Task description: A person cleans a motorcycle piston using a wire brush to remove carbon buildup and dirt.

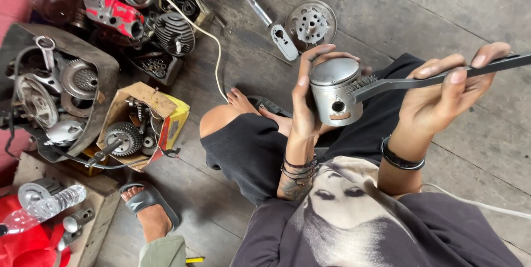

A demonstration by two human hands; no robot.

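Left of both hands, a cardboard box (145, 126) of gears sits on the plank floor (420, 18). Between the hands, the left hand (305, 106) grips a metal piston (335, 98) upright, while the right hand (442, 98) clasps a wire brush (420, 80), bristles touching the piston's crown edge.

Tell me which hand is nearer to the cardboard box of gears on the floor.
Left. The left hand, holding the piston, lies between the box and the right hand, which grips the wire brush farther off on the far side.
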